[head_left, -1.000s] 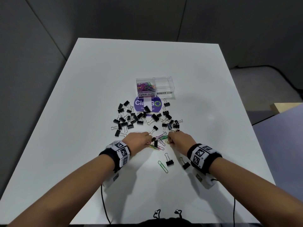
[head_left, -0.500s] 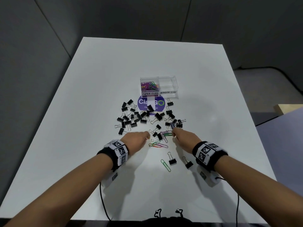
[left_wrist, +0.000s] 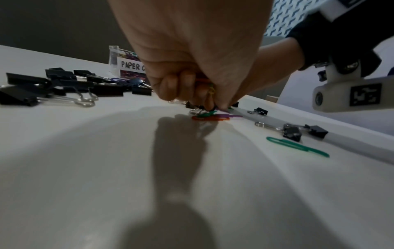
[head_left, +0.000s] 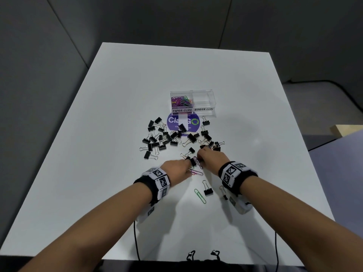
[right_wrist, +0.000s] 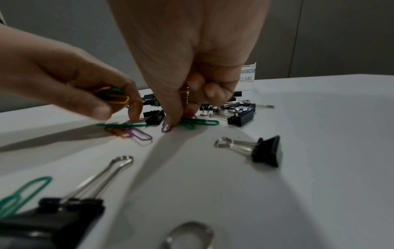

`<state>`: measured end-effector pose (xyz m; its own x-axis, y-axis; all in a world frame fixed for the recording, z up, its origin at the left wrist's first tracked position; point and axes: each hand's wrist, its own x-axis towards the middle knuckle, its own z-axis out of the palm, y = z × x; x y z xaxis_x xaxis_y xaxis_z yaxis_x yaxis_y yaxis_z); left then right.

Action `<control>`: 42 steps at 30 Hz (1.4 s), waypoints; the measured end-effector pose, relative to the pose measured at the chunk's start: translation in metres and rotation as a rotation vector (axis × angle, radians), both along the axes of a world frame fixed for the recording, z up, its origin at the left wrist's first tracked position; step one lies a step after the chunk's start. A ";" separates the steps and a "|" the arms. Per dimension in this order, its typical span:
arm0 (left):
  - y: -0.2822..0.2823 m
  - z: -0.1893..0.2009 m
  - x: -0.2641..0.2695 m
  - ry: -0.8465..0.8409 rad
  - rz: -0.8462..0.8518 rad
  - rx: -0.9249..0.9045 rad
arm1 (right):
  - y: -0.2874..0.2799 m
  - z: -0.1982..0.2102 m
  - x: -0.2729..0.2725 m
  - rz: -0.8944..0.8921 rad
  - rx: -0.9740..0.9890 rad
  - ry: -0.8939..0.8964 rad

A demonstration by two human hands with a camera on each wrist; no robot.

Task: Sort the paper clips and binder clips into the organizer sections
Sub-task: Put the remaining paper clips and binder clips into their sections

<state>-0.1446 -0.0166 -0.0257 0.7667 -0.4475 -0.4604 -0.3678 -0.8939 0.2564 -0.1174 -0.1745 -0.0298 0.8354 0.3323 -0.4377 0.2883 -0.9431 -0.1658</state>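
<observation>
While several coloured paper clips are kept bunched inside the curled fingers of the left hand, its fingertips are lowered to the white table beside a small loose group of paper clips. A purple paper clip lying on the table is pinched between thumb and forefinger of the right hand, the remaining fingers being curled in above it; a green clip lies just beside those fingertips. Both hands are placed close together at the near edge of a wide scatter of black binder clips. Beyond that scatter a clear organizer is set, with two sections labelled PAPER CLIPS and BINDER CLIPS; a heap of coloured clips is seen in the left section, while nothing can be made out in the right one. Nearer the person, a single green paper clip and two binder clips are left apart from the rest. A round purple sticker is partly covered by binder clips just in front of the organizer.
</observation>
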 end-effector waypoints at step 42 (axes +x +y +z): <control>0.013 -0.005 0.008 0.009 -0.034 0.031 | -0.035 0.028 -0.015 -0.328 0.323 0.232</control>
<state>-0.1368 -0.0037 -0.0310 0.7471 -0.4585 -0.4814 -0.3960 -0.8885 0.2317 -0.1324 -0.2100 -0.0018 0.8112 0.2182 -0.5425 -0.0931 -0.8677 -0.4882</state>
